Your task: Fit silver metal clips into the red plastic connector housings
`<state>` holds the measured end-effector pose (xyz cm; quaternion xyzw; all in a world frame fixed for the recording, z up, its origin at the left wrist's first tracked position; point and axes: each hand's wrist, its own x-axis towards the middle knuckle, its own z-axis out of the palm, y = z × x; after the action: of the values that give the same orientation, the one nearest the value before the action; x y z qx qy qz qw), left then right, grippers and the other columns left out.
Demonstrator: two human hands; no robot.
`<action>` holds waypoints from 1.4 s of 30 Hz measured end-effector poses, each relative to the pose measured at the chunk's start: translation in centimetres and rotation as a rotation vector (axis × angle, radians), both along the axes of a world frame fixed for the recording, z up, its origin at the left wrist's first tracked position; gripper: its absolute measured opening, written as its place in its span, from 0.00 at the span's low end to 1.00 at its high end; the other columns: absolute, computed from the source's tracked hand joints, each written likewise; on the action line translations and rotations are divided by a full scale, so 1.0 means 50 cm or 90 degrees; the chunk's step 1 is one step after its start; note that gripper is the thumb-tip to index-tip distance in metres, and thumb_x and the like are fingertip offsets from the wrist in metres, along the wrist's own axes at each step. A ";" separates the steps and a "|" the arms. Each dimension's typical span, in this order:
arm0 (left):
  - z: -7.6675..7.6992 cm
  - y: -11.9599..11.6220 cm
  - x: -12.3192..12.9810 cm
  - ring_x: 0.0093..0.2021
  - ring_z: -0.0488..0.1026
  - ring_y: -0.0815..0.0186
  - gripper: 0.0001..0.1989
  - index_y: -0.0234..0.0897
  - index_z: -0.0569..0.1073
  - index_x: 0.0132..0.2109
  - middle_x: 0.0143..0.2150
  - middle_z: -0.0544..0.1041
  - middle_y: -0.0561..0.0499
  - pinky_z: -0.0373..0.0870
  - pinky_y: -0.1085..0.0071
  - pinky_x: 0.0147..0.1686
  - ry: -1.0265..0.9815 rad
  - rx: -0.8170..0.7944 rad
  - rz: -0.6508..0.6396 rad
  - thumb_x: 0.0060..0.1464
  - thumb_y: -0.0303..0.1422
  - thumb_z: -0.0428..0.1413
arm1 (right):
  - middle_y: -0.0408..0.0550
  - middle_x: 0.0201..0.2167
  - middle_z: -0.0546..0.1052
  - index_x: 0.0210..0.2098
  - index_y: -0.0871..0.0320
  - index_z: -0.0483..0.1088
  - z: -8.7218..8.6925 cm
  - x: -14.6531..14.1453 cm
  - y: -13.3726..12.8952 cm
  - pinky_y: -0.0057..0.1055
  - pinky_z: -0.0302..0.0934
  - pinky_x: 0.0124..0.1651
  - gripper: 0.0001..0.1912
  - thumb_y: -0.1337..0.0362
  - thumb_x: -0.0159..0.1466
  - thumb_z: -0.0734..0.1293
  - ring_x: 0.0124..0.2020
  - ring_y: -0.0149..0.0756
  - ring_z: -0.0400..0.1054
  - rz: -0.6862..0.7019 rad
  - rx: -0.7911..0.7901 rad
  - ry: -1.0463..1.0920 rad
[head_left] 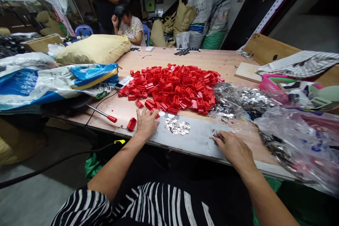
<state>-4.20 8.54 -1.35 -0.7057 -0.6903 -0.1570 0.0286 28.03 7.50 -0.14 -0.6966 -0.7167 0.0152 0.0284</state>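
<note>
My left hand [147,123] rests at the near edge of a big heap of red plastic parts [172,86], fingers spread and palm down. Beside it, to the left, one red part [131,124] lies apart from the heap. A small pile of flat silvery metal pieces [177,126] is spread on the grey mat [194,141] between my hands. Farther right, my right hand [237,148] is closed, thumb and fingers pinching small metal pieces [217,135] just over the mat. Their exact shape is too small to make out.
Clear bags of metal pieces [230,99] and a pink basket [274,86] stand right. A red-handled lever [111,118], a white-and-blue sack [58,81] and a tan sack [95,47] lie left. Across the table [212,58] one person sits [134,28]; another stands behind.
</note>
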 end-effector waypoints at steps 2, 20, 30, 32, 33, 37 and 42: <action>-0.001 0.006 0.005 0.61 0.60 0.46 0.22 0.44 0.69 0.56 0.47 0.76 0.42 0.39 0.38 0.62 0.014 0.002 -0.003 0.54 0.37 0.57 | 0.50 0.36 0.76 0.34 0.55 0.71 -0.003 0.001 0.001 0.33 0.56 0.31 0.11 0.58 0.63 0.60 0.35 0.44 0.72 0.018 0.023 0.026; 0.078 -0.090 0.044 0.36 0.75 0.68 0.25 0.43 0.65 0.53 0.40 0.76 0.51 0.71 0.69 0.41 -1.280 -0.253 -0.071 0.48 0.32 0.64 | 0.48 0.33 0.79 0.37 0.55 0.71 0.026 -0.055 -0.026 0.30 0.62 0.33 0.14 0.53 0.62 0.62 0.30 0.37 0.71 0.085 0.105 0.447; 0.056 -0.139 0.085 0.40 0.78 0.64 0.25 0.37 0.68 0.56 0.41 0.76 0.48 0.73 0.68 0.47 -1.478 -0.469 -0.197 0.50 0.28 0.63 | 0.45 0.31 0.78 0.38 0.56 0.71 0.087 -0.161 -0.097 0.26 0.60 0.29 0.11 0.56 0.64 0.63 0.26 0.31 0.67 0.229 0.052 0.591; 0.056 -0.141 0.088 0.40 0.79 0.64 0.24 0.36 0.68 0.56 0.40 0.76 0.48 0.73 0.69 0.46 -1.476 -0.479 -0.213 0.51 0.28 0.62 | 0.44 0.29 0.77 0.37 0.56 0.71 0.095 -0.173 -0.104 0.26 0.59 0.28 0.10 0.57 0.64 0.64 0.24 0.30 0.64 0.239 0.055 0.593; 0.056 -0.142 0.089 0.39 0.79 0.64 0.24 0.36 0.68 0.56 0.40 0.76 0.48 0.73 0.69 0.46 -1.475 -0.483 -0.215 0.51 0.28 0.62 | 0.44 0.28 0.76 0.36 0.56 0.71 0.097 -0.177 -0.106 0.26 0.59 0.28 0.09 0.57 0.64 0.64 0.23 0.30 0.64 0.243 0.056 0.593; 0.059 -0.145 0.088 0.38 0.79 0.64 0.25 0.35 0.68 0.56 0.38 0.76 0.48 0.74 0.69 0.45 -1.475 -0.495 -0.205 0.50 0.28 0.63 | 0.44 0.28 0.76 0.36 0.56 0.71 0.102 -0.182 -0.110 0.26 0.60 0.28 0.09 0.59 0.65 0.63 0.23 0.30 0.64 0.245 0.059 0.592; 0.050 -0.151 0.088 0.36 0.78 0.65 0.22 0.34 0.68 0.57 0.37 0.76 0.46 0.75 0.71 0.39 -1.476 -0.551 -0.205 0.55 0.31 0.59 | 0.44 0.29 0.77 0.36 0.56 0.71 0.101 -0.181 -0.105 0.26 0.62 0.30 0.07 0.60 0.65 0.63 0.24 0.31 0.66 0.255 0.073 0.583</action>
<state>0.21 0.97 1.15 -0.1797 -0.2097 -0.4478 -0.8504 19.00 2.24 4.90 -0.4648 -0.7499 0.2849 0.3746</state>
